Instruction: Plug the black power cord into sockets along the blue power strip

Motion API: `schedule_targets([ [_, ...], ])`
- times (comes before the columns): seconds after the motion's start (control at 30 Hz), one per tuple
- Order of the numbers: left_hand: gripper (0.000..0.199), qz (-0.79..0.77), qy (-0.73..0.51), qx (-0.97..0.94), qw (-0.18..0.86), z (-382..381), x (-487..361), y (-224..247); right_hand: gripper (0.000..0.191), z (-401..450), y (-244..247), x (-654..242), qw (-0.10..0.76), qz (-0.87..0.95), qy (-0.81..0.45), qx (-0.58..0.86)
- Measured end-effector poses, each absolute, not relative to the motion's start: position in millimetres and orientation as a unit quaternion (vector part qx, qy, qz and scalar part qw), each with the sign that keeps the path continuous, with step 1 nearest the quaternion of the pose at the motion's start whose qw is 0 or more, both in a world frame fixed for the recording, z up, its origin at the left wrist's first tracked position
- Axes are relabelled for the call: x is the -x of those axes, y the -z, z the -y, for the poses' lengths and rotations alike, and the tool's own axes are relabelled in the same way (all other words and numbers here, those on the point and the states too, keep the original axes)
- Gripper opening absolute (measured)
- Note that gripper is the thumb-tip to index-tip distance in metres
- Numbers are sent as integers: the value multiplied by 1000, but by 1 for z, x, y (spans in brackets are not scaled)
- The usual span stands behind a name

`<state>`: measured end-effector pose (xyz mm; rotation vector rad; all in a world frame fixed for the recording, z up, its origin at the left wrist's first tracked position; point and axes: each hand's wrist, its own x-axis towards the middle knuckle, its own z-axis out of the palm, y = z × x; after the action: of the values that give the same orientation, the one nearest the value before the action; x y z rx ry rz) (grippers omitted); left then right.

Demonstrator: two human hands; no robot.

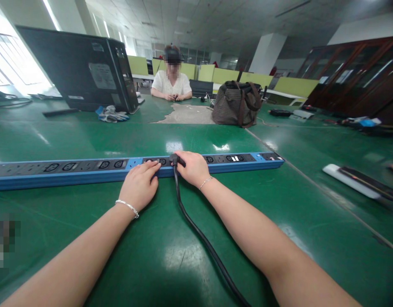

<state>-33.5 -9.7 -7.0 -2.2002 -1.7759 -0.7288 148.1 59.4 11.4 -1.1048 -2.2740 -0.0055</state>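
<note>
A long blue power strip (203, 171) with black sockets lies across the green table. My left hand (140, 181) rests on it, fingers stretched over the top near the middle; nothing shows in its grasp. Just to the right, my right hand (194, 167) is closed round a black power plug (174, 159), held at the strip's socket face. How deep the plug sits in a socket I cannot tell. From the plug a thick black cable (196, 232) runs down toward the table's near edge, between my forearms.
At the back left stands a black computer case (78, 68), with work gloves (111, 114) beside it. A brown bag (236, 104) sits beyond the strip. Across the table is a seated person (171, 83). A white and black bar (353, 181) lies at the right.
</note>
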Motion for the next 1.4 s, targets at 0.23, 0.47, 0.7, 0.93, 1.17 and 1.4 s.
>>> schedule_targets([
  [0.23,43,602,261,747,106,10,33,8,32,-60,-13,-150,286,859,-12,424],
  [0.47,42,596,265,750,109,10,34,8,46,-54,-9,-152,289,859,0,422],
  [0.7,43,597,233,758,123,11,34,7,45,-50,-3,-152,320,886,63,330],
  [0.93,42,595,237,758,125,10,35,10,34,-43,-4,-143,319,902,75,282],
  [1.17,43,592,251,758,112,10,35,10,35,-38,-2,-136,337,888,60,308],
  [1.4,43,594,250,756,116,11,33,9,34,-38,-3,-137,334,887,50,315],
])
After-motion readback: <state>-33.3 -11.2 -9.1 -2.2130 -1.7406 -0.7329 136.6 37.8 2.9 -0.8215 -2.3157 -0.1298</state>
